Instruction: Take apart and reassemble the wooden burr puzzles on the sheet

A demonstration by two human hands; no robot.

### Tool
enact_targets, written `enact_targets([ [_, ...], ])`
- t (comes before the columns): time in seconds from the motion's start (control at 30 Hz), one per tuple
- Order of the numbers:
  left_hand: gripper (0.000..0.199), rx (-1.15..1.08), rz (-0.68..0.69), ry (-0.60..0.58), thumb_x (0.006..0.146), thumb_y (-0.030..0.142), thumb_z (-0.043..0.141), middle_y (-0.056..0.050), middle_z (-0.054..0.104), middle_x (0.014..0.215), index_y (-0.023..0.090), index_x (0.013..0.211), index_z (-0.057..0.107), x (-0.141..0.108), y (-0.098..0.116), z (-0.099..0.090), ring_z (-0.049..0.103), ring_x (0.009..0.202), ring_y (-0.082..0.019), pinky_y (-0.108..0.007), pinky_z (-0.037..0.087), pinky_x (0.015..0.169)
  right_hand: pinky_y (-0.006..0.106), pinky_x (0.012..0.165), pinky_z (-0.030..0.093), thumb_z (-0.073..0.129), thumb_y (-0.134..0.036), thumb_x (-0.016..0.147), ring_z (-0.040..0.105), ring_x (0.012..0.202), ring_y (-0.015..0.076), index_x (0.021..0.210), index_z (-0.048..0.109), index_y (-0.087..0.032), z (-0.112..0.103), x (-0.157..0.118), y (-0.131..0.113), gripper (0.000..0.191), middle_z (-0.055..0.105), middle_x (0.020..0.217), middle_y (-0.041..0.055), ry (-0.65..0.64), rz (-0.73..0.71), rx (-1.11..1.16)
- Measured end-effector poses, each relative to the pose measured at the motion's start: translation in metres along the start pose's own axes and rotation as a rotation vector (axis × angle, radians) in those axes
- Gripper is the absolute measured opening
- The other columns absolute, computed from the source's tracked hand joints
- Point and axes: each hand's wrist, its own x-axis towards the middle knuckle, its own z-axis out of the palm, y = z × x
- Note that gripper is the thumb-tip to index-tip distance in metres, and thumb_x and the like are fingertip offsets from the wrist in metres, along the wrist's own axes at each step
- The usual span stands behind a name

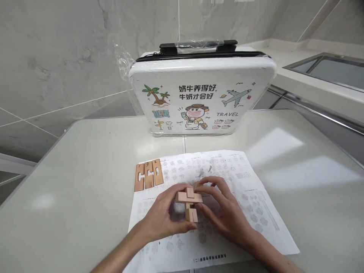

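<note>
Wooden interlocking blocks, joined crosswise as a burr puzzle, are held just above a printed sheet. My left hand is closed round the puzzle's left side, its thumb under the lower block. On the other side, the fingers of my right hand pinch the puzzle's right side and far end, partly hiding the blocks there. Three flat wooden pieces with cut-outs and handwritten numbers lie side by side on the sheet's far left corner.
A white cartoon-printed suitcase in clear plastic wrap stands upright at the back of the pale table. Behind it is a grey tiled wall. A counter with a dark inset panel is at the right.
</note>
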Motion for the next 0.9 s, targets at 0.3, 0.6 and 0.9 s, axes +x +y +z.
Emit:
enact_targets([
  [0.3, 0.071, 0.22, 0.22, 0.016, 0.082, 0.055, 0.091, -0.006, 0.069, 0.13, 0.032, 0.14, 0.057, 0.003, -0.003, -0.01, 0.068, 0.116, -0.029, -0.041, 0.057, 0.098, 0.04, 0.09, 0.06, 0.059, -0.026, 0.108, 0.068, 0.104, 0.0252, 0.115, 0.066, -0.027, -0.01, 0.007, -0.003, 0.01, 0.07, 0.114, 0.0076, -0.053, 0.062, 0.388],
  [0.6, 0.067, 0.572, 0.33, 0.111, 0.085, 0.042, 0.09, -0.011, 0.062, 0.139, 0.03, 0.141, 0.055, 0.01, -0.004, -0.017, 0.057, 0.13, -0.034, -0.052, 0.049, 0.108, 0.025, 0.055, 0.051, 0.066, -0.024, 0.1, 0.059, 0.06, 0.0143, 0.1, 0.06, -0.024, -0.009, 0.007, 0.006, 0.007, 0.067, 0.077, -0.0016, 0.297, 0.11, -0.1],
  [0.9, 0.067, 0.67, 0.318, 0.056, 0.086, 0.043, 0.089, -0.012, 0.061, 0.14, 0.028, 0.142, 0.056, 0.01, -0.01, -0.017, 0.057, 0.129, -0.035, -0.052, 0.053, 0.106, 0.02, 0.046, 0.036, 0.066, -0.02, 0.097, 0.06, 0.05, 0.0098, 0.094, 0.054, -0.021, -0.01, 0.005, 0.019, 0.012, 0.065, 0.069, -0.0037, 0.34, -0.111, -0.525],
])
